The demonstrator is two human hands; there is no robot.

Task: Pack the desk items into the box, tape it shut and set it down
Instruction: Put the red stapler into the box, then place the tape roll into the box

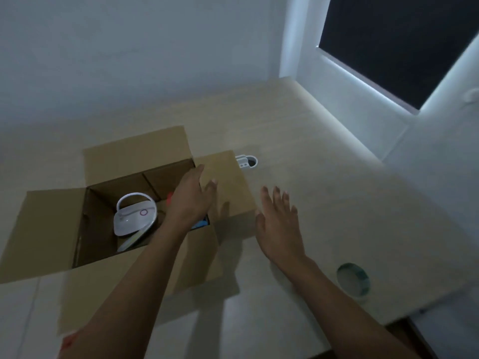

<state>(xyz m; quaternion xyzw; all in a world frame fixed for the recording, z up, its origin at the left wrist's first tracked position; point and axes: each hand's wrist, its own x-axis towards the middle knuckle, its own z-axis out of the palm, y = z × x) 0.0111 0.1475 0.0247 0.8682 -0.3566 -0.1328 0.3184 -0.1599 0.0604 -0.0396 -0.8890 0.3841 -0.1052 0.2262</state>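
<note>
The cardboard box (pixel 85 229) sat open-side up at the desk's left, all four flaps splayed outward; its long axis could not be judged. Inside lay a white lamp (pixel 134 216), with something blue beside it. Your left hand (pixel 190 200) reached over the opening, fingers extended, tips on the right flap (pixel 228 182). Your right hand (pixel 278 226) hovered flat, fingers spread, gripping nothing. A tape roll (pixel 353 279) lay near the pale wooden desk's (pixel 337 177) front edge. White walls; dark window (pixel 404 42).
</note>
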